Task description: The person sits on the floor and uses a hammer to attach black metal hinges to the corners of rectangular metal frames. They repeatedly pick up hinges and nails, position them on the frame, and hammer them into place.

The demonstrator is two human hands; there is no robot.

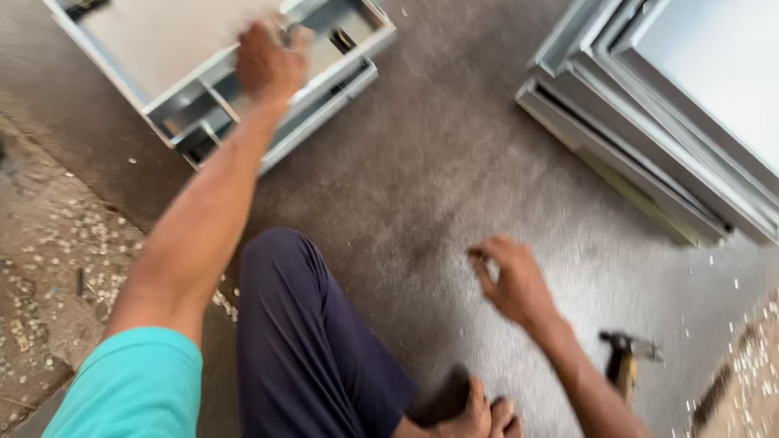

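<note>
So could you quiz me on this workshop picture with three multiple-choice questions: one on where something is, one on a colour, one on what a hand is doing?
1. Where does the hammer lie?
A. on the floor by the right forearm
B. inside the metal frame
C. on the person's knee

2. What colour is the shirt sleeve?
A. red
B. turquoise
C. white

3. What is the left hand doing?
A. resting on the knee
B. lifting the hammer
C. reaching out onto the grey metal frame

Answers: 1 A, the hammer lies on the floor past the right arm. 2 B, the sleeve is turquoise. 3 C, the hand is at the frame's bars.
</note>
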